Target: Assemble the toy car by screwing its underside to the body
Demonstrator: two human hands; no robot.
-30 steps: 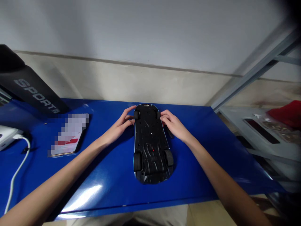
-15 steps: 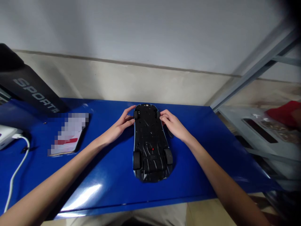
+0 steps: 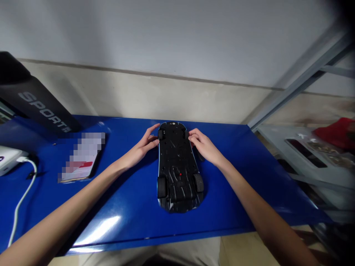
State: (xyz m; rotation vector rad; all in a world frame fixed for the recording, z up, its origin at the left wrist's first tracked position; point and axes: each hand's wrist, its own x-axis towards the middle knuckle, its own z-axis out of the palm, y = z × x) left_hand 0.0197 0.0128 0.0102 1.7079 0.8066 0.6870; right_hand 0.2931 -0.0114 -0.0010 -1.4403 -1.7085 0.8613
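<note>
A toy car (image 3: 177, 159) lies upside down on the blue table (image 3: 133, 218), its black underside and wheels facing up, with thin blue edges along its sides. A small red dot shows on the underside. My left hand (image 3: 142, 147) grips the car's far left side, fingers and thumb around the wheel there. On the other side, my right hand (image 3: 203, 146) holds the far right edge near the opposite wheel, its fingers curled.
Left of the car lies a phone (image 3: 83, 159). Farther left stand a dark cylinder marked SPORT (image 3: 44, 107) and a white device (image 3: 11, 159) with a white cable. A metal shelf (image 3: 338, 177) holding a red item is at right.
Both hands keep their hold on the car, which has hardly moved. The view has shifted very slightly.
</note>
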